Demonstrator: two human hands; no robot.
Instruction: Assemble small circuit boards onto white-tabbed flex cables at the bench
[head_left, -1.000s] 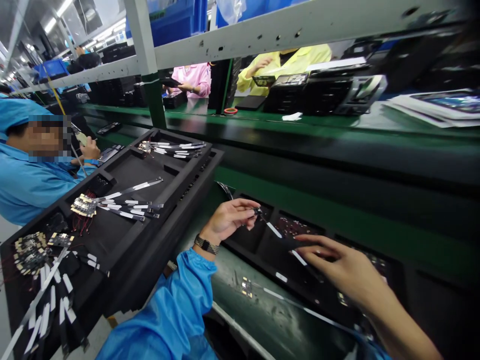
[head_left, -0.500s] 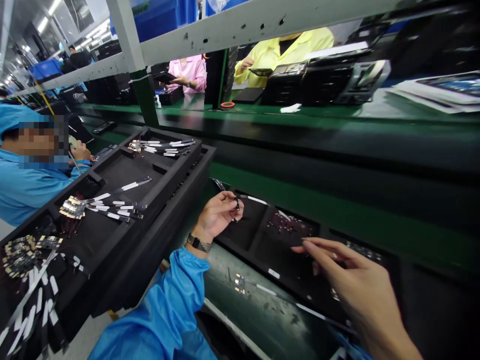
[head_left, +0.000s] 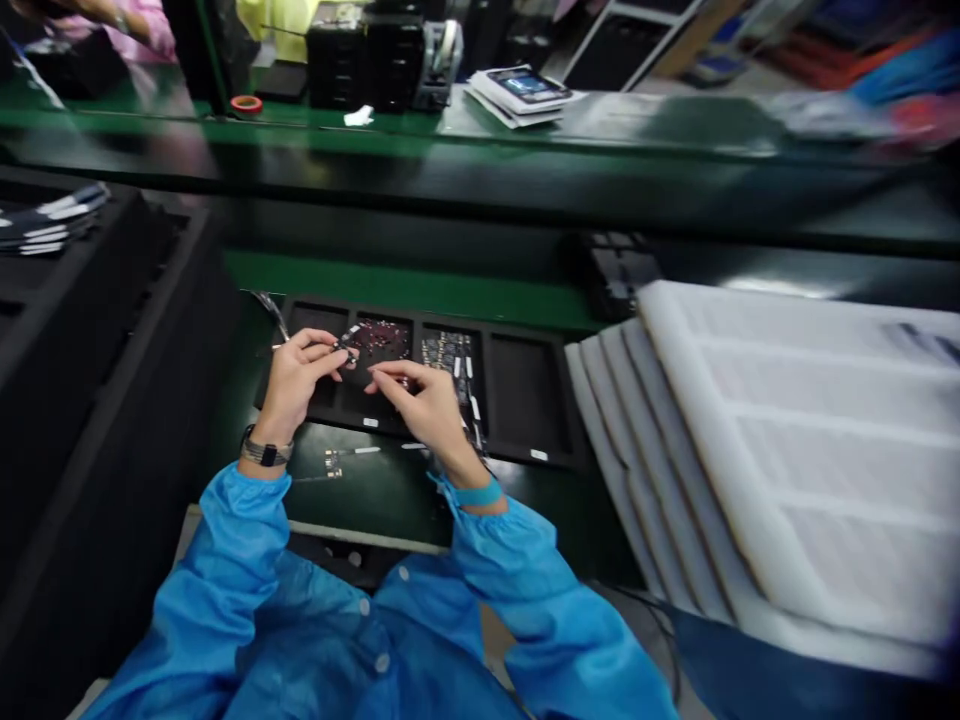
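Observation:
My left hand (head_left: 294,375) is closed in a pinch on a small circuit part with a thin strip (head_left: 346,343), held just above the black compartment tray (head_left: 525,385). My right hand (head_left: 420,400) hovers over the tray beside it, index finger stretched toward the pinched part, the other fingers loosely curled; whether it holds anything is hidden. Small circuit boards (head_left: 448,352) fill a middle compartment and red-wired parts (head_left: 381,338) lie in the one to its left. One small board with a white strip (head_left: 341,458) lies on the green bench in front of the tray.
A tall black foam tray (head_left: 90,400) stands at my left, white-tipped strips (head_left: 52,220) on top. Stacked white foam sheets (head_left: 787,450) rise at my right. Across the green conveyor (head_left: 420,285) are black boxes (head_left: 367,60), a red tape ring (head_left: 246,104) and booklets (head_left: 521,92).
My view swung right and down, so the left tray and neighbour slid away and the white foam stack appeared. My right hand drew in close to the left, which still pinches the small part.

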